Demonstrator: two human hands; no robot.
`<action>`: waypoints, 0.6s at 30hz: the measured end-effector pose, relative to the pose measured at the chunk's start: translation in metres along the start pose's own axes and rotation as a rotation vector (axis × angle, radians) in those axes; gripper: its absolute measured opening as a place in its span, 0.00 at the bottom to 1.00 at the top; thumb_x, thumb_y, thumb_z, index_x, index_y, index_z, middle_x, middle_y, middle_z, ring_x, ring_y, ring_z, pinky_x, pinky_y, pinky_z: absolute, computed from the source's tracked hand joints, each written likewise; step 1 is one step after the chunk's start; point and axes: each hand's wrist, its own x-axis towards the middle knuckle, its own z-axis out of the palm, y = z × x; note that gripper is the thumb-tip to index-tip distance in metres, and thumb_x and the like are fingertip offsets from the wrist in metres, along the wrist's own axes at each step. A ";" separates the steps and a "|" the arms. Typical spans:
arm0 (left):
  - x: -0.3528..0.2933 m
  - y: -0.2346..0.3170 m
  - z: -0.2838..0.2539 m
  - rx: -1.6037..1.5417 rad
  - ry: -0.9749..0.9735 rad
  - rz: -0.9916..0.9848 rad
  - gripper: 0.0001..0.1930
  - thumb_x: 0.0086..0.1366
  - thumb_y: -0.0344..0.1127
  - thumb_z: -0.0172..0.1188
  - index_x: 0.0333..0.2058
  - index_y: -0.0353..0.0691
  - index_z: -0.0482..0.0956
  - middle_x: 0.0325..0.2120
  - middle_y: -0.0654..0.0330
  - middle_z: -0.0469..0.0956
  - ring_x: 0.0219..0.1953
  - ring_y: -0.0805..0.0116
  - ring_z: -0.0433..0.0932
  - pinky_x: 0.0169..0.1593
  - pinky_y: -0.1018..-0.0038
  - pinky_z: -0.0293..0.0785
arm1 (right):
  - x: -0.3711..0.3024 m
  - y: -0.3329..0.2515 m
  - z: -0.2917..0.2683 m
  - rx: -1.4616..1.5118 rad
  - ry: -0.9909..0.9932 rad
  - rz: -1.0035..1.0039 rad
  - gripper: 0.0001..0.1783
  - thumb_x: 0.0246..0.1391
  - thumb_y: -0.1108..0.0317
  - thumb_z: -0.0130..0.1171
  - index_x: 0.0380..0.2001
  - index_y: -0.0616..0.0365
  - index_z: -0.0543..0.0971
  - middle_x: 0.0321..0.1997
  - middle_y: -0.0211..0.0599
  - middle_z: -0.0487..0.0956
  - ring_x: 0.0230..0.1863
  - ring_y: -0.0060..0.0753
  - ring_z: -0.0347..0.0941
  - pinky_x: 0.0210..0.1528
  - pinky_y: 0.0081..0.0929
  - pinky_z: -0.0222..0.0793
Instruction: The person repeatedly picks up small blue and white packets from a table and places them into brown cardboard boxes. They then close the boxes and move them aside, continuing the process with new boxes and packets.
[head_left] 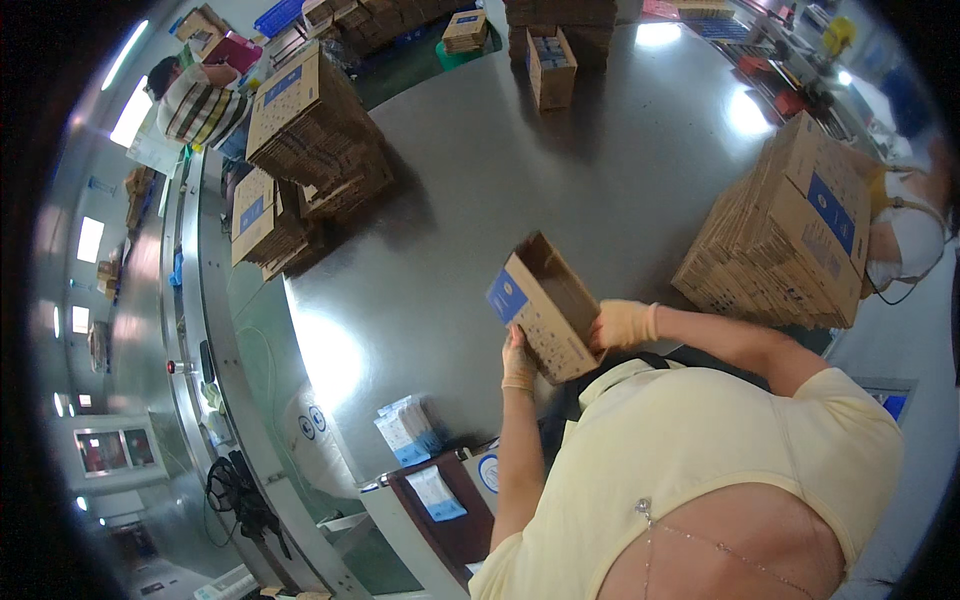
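Both my hands wear thin beige gloves and hold an erected brown cardboard box (pixel 548 312) with a blue label on one side, tilted above the steel table (pixel 480 220). My left hand (pixel 518 362) grips the box's lower left edge. On the right side, my right hand (pixel 622 325) clasps the box wall. The top of the box is open and its inside looks empty.
A tall stack of flattened cartons (pixel 790 230) lies right of the box, with more stacks (pixel 310 130) at the far left. Another erected box (pixel 550 68) stands at the far edge. Small packets (pixel 410 430) lie near me. One person in a striped shirt (pixel 200 105) and another (pixel 905 235) work nearby.
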 end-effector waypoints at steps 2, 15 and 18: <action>0.023 -0.024 -0.064 0.196 0.193 0.068 0.31 0.62 0.58 0.56 0.49 0.33 0.71 0.44 0.57 0.75 0.42 0.61 0.73 0.49 0.64 0.70 | 0.031 -0.028 -0.002 -0.172 0.007 -0.067 0.09 0.49 0.65 0.52 0.27 0.53 0.81 0.23 0.37 0.80 0.29 0.42 0.79 0.29 0.39 0.73; -0.050 0.074 -0.015 0.703 0.299 0.214 0.16 0.63 0.36 0.56 0.45 0.30 0.71 0.34 0.48 0.80 0.32 0.52 0.79 0.39 0.63 0.75 | 0.070 -0.052 -0.017 -0.268 -0.097 -0.012 0.06 0.47 0.65 0.55 0.27 0.48 0.80 0.26 0.31 0.81 0.33 0.37 0.79 0.33 0.33 0.73; -0.039 0.069 -0.025 0.488 0.339 0.111 0.22 0.62 0.38 0.59 0.50 0.30 0.69 0.37 0.48 0.78 0.37 0.52 0.78 0.43 0.62 0.74 | 0.068 -0.046 -0.006 -0.252 -0.057 -0.019 0.05 0.47 0.65 0.55 0.26 0.46 0.80 0.26 0.28 0.81 0.34 0.34 0.79 0.34 0.32 0.73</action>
